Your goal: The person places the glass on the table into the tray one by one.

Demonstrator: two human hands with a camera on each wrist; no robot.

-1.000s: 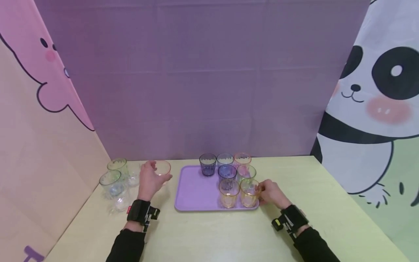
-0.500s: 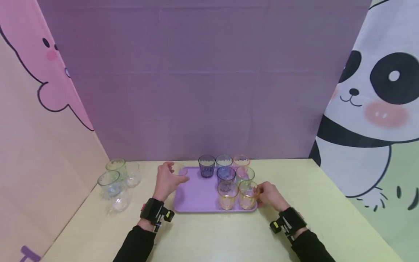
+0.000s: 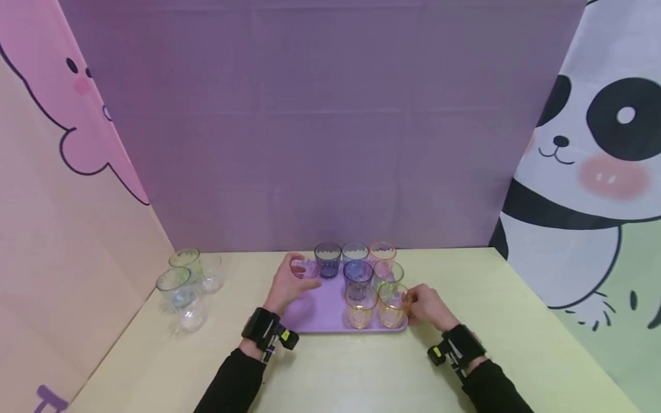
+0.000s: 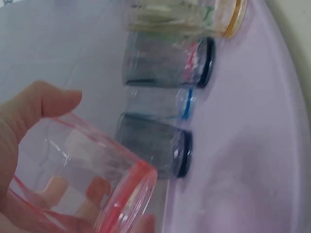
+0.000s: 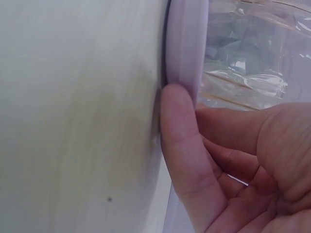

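Note:
My left hand (image 3: 291,285) holds a clear pink-rimmed glass (image 4: 80,174) over the far left part of the purple tray (image 3: 320,312). In the left wrist view thumb and fingers curl around its side, and the glass is off the tray. To its right stands a dark grey glass (image 3: 327,261). My right hand (image 3: 427,305) pinches the tray's near right corner, one fingertip against the outside of the rim (image 5: 187,43) in the right wrist view. Just inside that corner stands a yellow-rimmed glass (image 3: 392,308), close to the fingers.
On the tray's right half stand several more glasses, among them a blue one (image 3: 358,276), a green-rimmed one (image 3: 388,274) and another yellow-rimmed one (image 3: 361,308). More glasses, green-tinted (image 3: 187,263) and clear (image 3: 192,316), stand at the table's left side.
The left hand has carried the pink-rimmed glass rightward from beside the tray to above its far left part. The right hand has stayed at the tray's corner.

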